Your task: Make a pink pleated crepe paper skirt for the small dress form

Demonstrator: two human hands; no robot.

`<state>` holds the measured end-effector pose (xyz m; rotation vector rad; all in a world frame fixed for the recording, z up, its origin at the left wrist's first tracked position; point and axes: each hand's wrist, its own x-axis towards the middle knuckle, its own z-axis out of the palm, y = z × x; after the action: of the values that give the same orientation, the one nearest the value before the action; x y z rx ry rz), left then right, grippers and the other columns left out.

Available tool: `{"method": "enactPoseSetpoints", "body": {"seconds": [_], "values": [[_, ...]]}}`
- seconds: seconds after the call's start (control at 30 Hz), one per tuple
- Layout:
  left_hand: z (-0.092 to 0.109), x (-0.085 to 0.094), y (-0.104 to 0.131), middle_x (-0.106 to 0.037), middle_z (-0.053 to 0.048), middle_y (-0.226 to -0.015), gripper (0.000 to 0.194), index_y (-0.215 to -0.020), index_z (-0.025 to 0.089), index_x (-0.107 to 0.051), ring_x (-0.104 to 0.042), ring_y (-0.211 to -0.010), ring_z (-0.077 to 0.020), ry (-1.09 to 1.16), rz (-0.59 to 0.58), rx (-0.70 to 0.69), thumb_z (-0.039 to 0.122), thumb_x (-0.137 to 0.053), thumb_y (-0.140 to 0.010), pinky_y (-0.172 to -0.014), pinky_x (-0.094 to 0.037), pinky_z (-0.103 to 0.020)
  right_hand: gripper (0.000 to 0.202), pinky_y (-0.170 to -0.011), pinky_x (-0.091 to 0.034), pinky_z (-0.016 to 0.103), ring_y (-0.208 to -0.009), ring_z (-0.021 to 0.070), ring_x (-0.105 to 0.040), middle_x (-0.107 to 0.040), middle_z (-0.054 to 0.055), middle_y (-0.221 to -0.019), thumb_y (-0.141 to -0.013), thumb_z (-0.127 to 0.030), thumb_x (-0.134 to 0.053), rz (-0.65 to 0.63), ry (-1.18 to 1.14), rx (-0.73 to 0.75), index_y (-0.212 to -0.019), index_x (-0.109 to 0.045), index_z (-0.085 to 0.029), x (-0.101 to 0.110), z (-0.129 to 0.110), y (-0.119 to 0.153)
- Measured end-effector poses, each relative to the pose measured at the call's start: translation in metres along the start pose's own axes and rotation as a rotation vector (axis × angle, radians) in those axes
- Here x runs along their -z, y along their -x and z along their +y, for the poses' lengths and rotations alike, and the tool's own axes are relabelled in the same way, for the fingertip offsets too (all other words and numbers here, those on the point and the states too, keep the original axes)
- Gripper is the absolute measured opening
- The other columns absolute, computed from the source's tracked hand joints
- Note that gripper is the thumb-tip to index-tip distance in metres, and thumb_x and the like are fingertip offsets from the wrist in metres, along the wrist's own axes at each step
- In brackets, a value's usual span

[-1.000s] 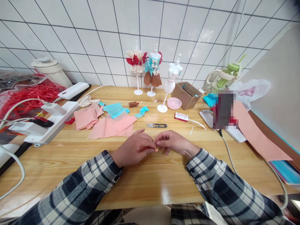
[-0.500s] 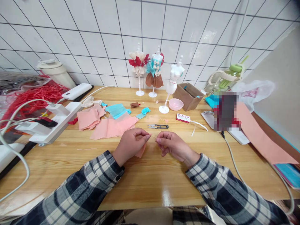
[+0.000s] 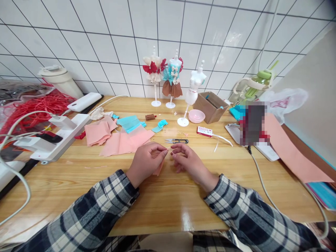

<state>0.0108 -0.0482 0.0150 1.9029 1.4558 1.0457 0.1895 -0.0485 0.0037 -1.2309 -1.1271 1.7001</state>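
Note:
My left hand (image 3: pixel 147 161) is closed in a pinch around a small piece of pink crepe paper (image 3: pixel 159 169), whose lower end hangs below the fingers. Close by on the right, my right hand (image 3: pixel 187 158) has its fingers curved but apart, the fingertips a short way from the left ones. Nothing clearly shows between them. Just beyond both hands lie black-handled thread snips (image 3: pixel 176 141). A larger pink crepe sheet (image 3: pixel 123 142) lies past my left hand, with a light blue sheet (image 3: pixel 131 123) over its far edge.
Three small white mannequins stand at the back; the right one (image 3: pixel 193 87) is mostly bare. Near it are a pink bowl (image 3: pixel 196 116), a cardboard box (image 3: pixel 213 107) and a red-and-white pack (image 3: pixel 204 131). A power strip (image 3: pixel 61 138) with cables sits left, a pixelated object (image 3: pixel 253 124) right.
My right hand's fingers have loosened from a pinch on a thin pale strand and spread, and the hand has shifted slightly left towards my left hand. The left hand keeps its hold.

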Motion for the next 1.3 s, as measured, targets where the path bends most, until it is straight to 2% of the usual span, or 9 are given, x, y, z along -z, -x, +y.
{"method": "enactPoseSetpoints", "body": {"seconds": [0.17, 0.4, 0.57, 0.7, 0.83, 0.93, 1.03, 1.2, 1.3], "values": [[0.0003, 0.0015, -0.0003, -0.075, -0.003, -0.078, 0.016, -0.075, 0.018, -0.070, -0.067, -0.076, -0.0184, -0.009, 0.000, 0.005, 0.031, -0.063, -0.081, -0.074, -0.051, -0.028, 0.025, -0.043, -0.047, 0.017, -0.060, 0.0088, -0.054, -0.065, 0.003, -0.079, -0.072, -0.031, -0.063, -0.050, 0.007, 0.050, -0.093, -0.067, -0.017, 0.0023, 0.0004, -0.0013], [-0.0003, 0.0006, -0.0008, -0.075, -0.003, -0.078, 0.017, -0.074, 0.019, -0.071, -0.067, -0.074, -0.0187, 0.010, -0.023, 0.066, 0.033, -0.064, -0.080, -0.073, -0.051, -0.029, 0.039, -0.043, -0.049, 0.018, -0.061, 0.0099, -0.055, -0.069, 0.002, -0.084, -0.069, -0.032, -0.073, -0.047, -0.039, 0.062, -0.106, -0.064, -0.020, 0.0045, 0.0023, -0.0014], [0.0033, -0.0002, -0.0020, -0.075, -0.004, -0.077, 0.019, -0.073, 0.018, -0.072, -0.067, -0.073, -0.0193, 0.068, -0.068, 0.165, 0.035, -0.064, -0.077, -0.071, -0.052, -0.029, 0.026, -0.047, -0.051, 0.018, -0.066, 0.0116, -0.059, -0.069, 0.003, -0.079, -0.069, -0.034, -0.074, -0.015, 0.017, 0.156, -0.090, -0.067, -0.019, 0.0021, 0.0033, -0.0004], [0.0030, -0.0006, -0.0021, -0.075, -0.003, -0.075, 0.021, -0.073, 0.018, -0.072, -0.067, -0.072, -0.0188, 0.093, -0.094, 0.170, 0.036, -0.064, -0.078, -0.071, -0.052, -0.028, 0.025, -0.045, -0.051, 0.019, -0.056, 0.0080, -0.052, -0.063, -0.001, -0.075, -0.071, -0.032, -0.070, 0.018, -0.060, 0.161, -0.093, -0.071, -0.020, 0.0016, 0.0022, -0.0002], [0.0015, 0.0001, -0.0019, -0.075, -0.003, -0.076, 0.022, -0.074, 0.018, -0.073, -0.067, -0.071, -0.0190, 0.100, -0.107, 0.182, 0.038, -0.064, -0.078, -0.070, -0.052, -0.028, 0.013, -0.054, -0.055, 0.023, -0.063, 0.0098, -0.055, -0.064, 0.001, -0.077, -0.070, -0.028, -0.070, -0.067, -0.120, 0.124, -0.079, -0.072, -0.019, 0.0035, 0.0022, 0.0012], [0.0024, 0.0010, -0.0019, -0.075, -0.003, -0.076, 0.022, -0.073, 0.018, -0.073, -0.067, -0.070, -0.0191, 0.097, -0.111, 0.184, 0.037, -0.064, -0.077, -0.070, -0.053, -0.029, 0.018, -0.064, -0.057, 0.025, -0.074, 0.0128, -0.060, -0.068, 0.004, -0.086, -0.072, -0.028, -0.070, -0.164, -0.182, 0.112, -0.087, -0.076, -0.019, 0.0052, 0.0017, 0.0032], [0.0037, 0.0015, -0.0020, -0.075, -0.003, -0.074, 0.020, -0.072, 0.018, -0.072, -0.067, -0.069, -0.0189, 0.113, -0.111, 0.187, 0.036, -0.064, -0.076, -0.069, -0.053, -0.028, 0.021, -0.068, -0.057, 0.026, -0.080, 0.0144, -0.062, -0.069, 0.006, -0.090, -0.074, -0.030, -0.071, -0.180, -0.215, 0.121, -0.091, -0.075, -0.018, 0.0055, 0.0007, 0.0040], [0.0028, 0.0004, -0.0021, -0.075, -0.003, -0.076, 0.022, -0.075, 0.018, -0.073, -0.067, -0.071, -0.0192, 0.121, -0.119, 0.197, 0.038, -0.065, -0.076, -0.069, -0.052, -0.028, 0.049, -0.055, -0.054, 0.021, -0.072, 0.0113, -0.058, -0.064, 0.002, -0.095, -0.072, -0.028, -0.075, -0.135, -0.091, 0.192, -0.120, -0.062, -0.026, 0.0031, 0.0033, 0.0002], [0.0026, -0.0004, -0.0018, -0.074, -0.003, -0.073, 0.022, -0.073, 0.017, -0.072, -0.067, -0.070, -0.0185, 0.151, -0.126, 0.206, 0.038, -0.066, -0.076, -0.069, -0.052, -0.027, 0.042, -0.049, -0.051, 0.020, -0.067, 0.0108, -0.056, -0.061, 0.001, -0.090, -0.079, -0.030, -0.069, -0.090, 0.053, 0.301, -0.120, -0.060, -0.026, 0.0031, 0.0065, -0.0006]]}}
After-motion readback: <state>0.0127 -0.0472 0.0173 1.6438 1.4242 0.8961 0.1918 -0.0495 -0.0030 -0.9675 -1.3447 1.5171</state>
